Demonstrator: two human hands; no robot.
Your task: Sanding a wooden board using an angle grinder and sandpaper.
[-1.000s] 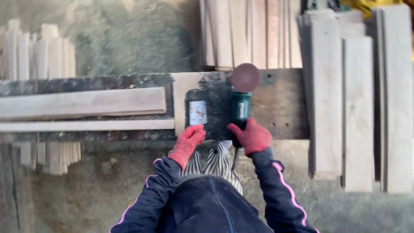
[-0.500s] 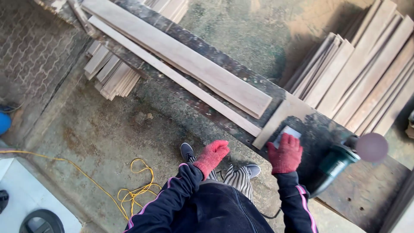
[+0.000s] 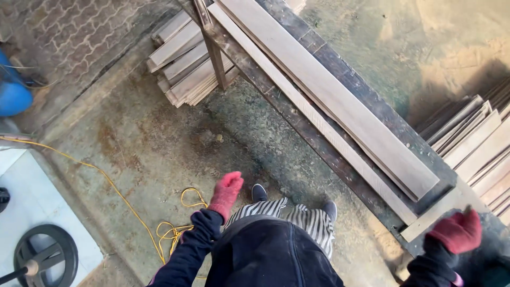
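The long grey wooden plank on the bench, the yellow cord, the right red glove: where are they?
Long grey wooden plank (image 3: 340, 101), head view, middle of its top face.
Yellow cord (image 3: 175, 231), head view, coiled loops on the floor.
Right red glove (image 3: 456, 231), head view, back of the hand.

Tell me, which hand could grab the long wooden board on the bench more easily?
Probably the right hand: it rests on the bench by the long board's near end. The left hand hangs over the floor.

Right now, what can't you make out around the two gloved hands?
Head view only:
- Right hand: the glove's back hides whatever lies under it on the bench.
- Left hand: blurred; finger pose unclear.
- Long boards: far ends cut off by the top edge.
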